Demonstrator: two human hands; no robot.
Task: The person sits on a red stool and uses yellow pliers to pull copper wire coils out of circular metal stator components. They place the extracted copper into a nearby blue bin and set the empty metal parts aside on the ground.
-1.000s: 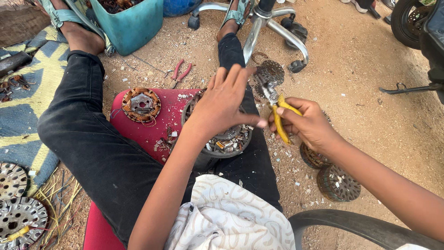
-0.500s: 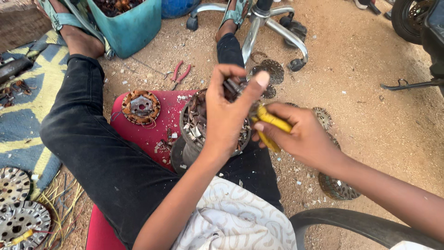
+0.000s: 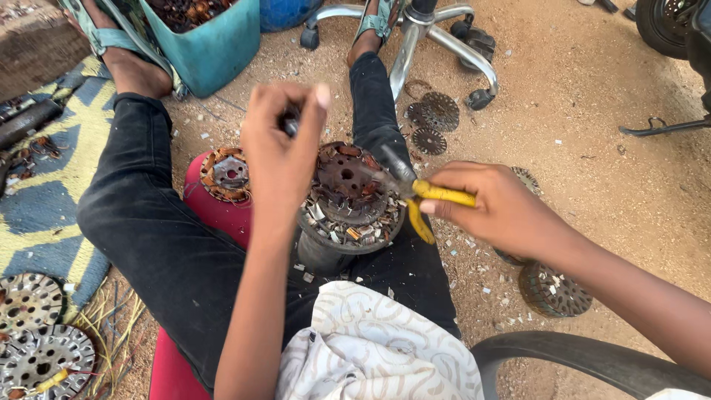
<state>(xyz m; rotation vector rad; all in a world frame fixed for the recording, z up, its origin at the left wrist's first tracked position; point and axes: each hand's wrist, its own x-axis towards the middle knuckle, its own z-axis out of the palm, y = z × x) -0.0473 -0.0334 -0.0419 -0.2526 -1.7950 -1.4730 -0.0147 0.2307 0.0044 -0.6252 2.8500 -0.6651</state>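
A round rusty motor stator (image 3: 348, 196) with copper windings and white scraps stands on a dark cylinder between my legs. My right hand (image 3: 496, 207) grips yellow-handled pliers (image 3: 422, 196), whose jaws reach over the stator's right rim. My left hand (image 3: 285, 148) is raised above the stator's left side, fingers pinched on a small dark piece I cannot make out. A second stator (image 3: 227, 174) lies on the red cushion (image 3: 204, 211) to the left.
A teal bin (image 3: 215, 41) of scrap stands at the top left. A metal chair base (image 3: 426, 37) is beyond my knee, with flat stator discs (image 3: 433, 118) on the sand. More discs (image 3: 37, 333) lie at the left edge; another stator (image 3: 552, 289) sits at the right.
My left hand has lifted off the stator and moved up and left, uncovering its top. My right hand with the pliers has shifted right, jaws now at the stator's rim.
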